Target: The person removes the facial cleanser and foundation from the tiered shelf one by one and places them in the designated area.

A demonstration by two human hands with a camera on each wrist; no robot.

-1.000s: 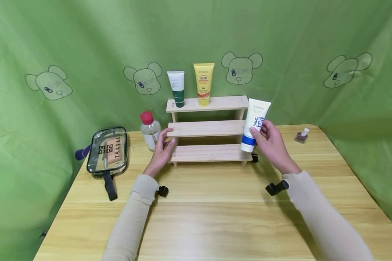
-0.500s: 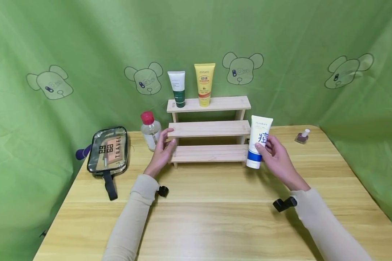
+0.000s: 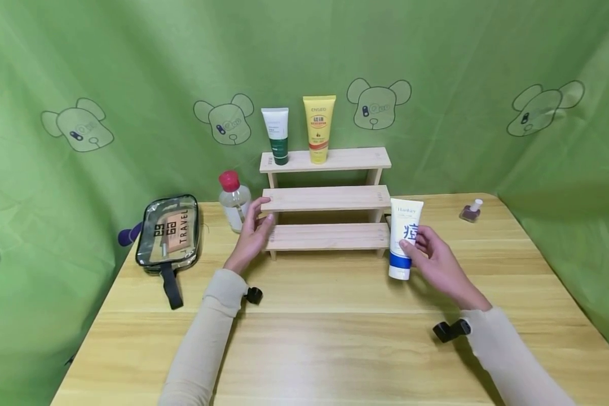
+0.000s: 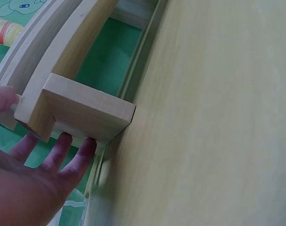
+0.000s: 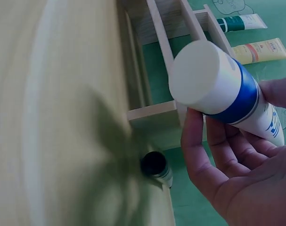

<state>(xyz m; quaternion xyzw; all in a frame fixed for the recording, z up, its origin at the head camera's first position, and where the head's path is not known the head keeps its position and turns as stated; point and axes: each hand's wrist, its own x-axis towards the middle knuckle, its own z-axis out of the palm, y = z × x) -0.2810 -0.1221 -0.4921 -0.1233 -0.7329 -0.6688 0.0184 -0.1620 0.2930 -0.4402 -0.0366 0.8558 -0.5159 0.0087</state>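
Note:
In the head view my right hand pinches a white squeeze tube with a blue band and blue lettering. The tube stands nearly upright, cap down, in front of the right end of a wooden three-tier rack. Its white cap faces the right wrist camera, thumb on one side and fingers on the other. My left hand is at the rack's left end, fingertips against the end piece. A white-and-green tube and a yellow tube stand on the top tier.
A clear bottle with a red cap stands left of the rack. Further left lies a transparent zip pouch, with a purple object behind it. Nail polish stands at right. A dark-topped small container sits by the rack's right end.
My right hand has carried the white tube down, slightly right and toward me, away from the rack's shelves. The left hand has stayed at the rack's left end.

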